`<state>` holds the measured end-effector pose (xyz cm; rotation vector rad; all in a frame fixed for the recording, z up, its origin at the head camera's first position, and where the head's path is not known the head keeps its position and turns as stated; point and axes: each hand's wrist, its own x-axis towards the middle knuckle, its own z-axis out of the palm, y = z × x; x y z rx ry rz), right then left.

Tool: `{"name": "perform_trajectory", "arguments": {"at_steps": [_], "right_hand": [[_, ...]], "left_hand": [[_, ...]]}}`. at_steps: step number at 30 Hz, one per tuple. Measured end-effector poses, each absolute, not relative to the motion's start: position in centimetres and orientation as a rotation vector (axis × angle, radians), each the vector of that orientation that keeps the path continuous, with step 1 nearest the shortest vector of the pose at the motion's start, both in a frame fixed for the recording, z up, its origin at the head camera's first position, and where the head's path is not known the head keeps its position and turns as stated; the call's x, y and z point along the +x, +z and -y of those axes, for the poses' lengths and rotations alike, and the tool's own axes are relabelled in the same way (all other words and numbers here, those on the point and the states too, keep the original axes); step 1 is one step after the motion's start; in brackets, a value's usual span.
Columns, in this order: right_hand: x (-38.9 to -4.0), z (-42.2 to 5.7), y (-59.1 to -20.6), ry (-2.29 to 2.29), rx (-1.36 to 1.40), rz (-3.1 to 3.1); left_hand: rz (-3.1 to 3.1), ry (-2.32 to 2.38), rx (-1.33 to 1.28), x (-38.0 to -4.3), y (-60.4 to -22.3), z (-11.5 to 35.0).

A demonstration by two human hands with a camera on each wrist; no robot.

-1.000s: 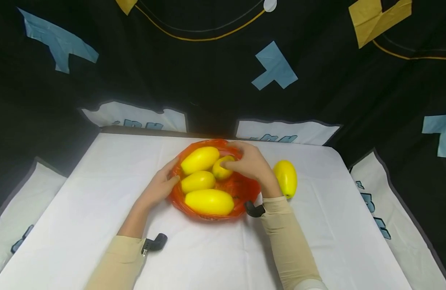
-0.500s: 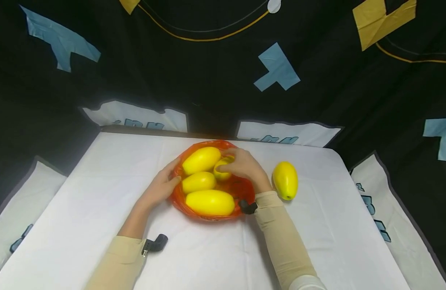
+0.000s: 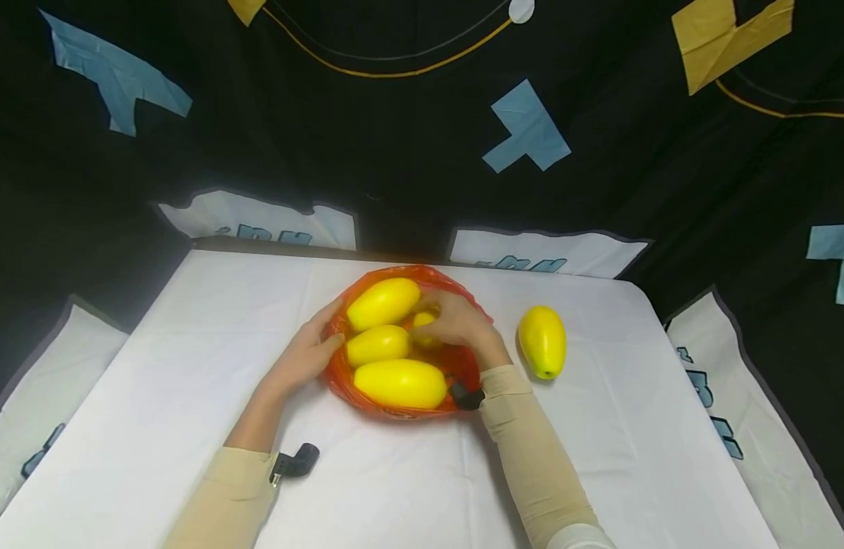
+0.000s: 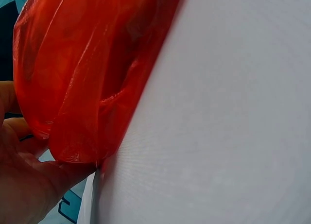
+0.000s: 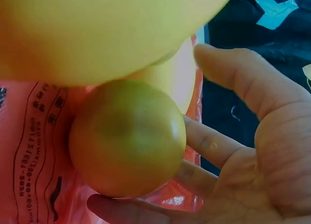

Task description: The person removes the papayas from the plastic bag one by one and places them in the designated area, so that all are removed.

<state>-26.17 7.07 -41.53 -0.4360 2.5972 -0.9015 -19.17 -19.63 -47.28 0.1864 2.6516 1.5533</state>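
Note:
A red plastic bag [image 3: 456,370] lies spread on the white table, holding several smooth, oval yellow fruits [image 3: 399,383]. My left hand [image 3: 306,351] grips the bag's left edge, with the plastic between thumb and fingers in the left wrist view. Inside the bag, my right hand [image 3: 456,324] surrounds a smaller yellow fruit [image 3: 425,320]. The right wrist view shows a round, greenish-yellow fruit end [image 5: 127,139] against extended fingers, while the thumb stands away from it. Another yellow, papaya-shaped fruit [image 3: 543,342] lies outside the bag, right of my right hand.
The white-covered table [image 3: 367,496] extends around the bag. A black cloth [image 3: 367,152] with blue and gold patches hangs behind it. Small black wrist cameras [image 3: 296,461] sit at both wrists.
My right hand has moved slightly left and down into the bag, around the smaller fruit, and its fingers have shifted. My left hand keeps its grip on the bag's edge.

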Motion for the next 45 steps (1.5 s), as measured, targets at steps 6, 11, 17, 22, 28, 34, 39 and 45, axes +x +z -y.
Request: {"name": "perform_trajectory", "arguments": {"at_steps": [6, 11, 17, 22, 28, 34, 39, 45], "right_hand": [[-26.2, -7.8, -42.1, -0.915, -0.491, -2.561], [-26.2, -8.2, -42.5, -0.906, -0.550, -2.584], [-25.8, -8.6, -42.9, -0.932, -0.570, -2.600], [-25.3, -8.9, -42.6, -0.975, -0.596, -2.618], [-24.9, -9.2, -41.6, -0.965, -0.791, -2.709], [-24.1, -9.9, -40.0, -0.967, -0.861, -2.798], [-23.2, -10.6, -38.7, -1.036, -0.824, -2.837], [-22.6, -11.5, -37.5, -1.158, -0.900, -2.874]], "left_hand": [[-2.649, 1.546, 0.176, -19.2, -47.1, 19.6], [-2.651, 1.542, 0.167, -19.2, -47.2, 19.5], [-2.642, 1.560, 0.185, -19.1, -47.2, 19.4], [-2.636, 1.555, 0.188, -19.0, -47.1, 19.3], [-2.650, 1.555, 0.208, -19.1, -47.2, 19.3], [-2.648, 1.540, 0.204, -19.1, -47.1, 19.2], [-2.654, 1.520, 0.199, -19.1, -47.0, 19.2], [-2.660, 1.505, 0.197, -19.3, -47.1, 19.2]]}}
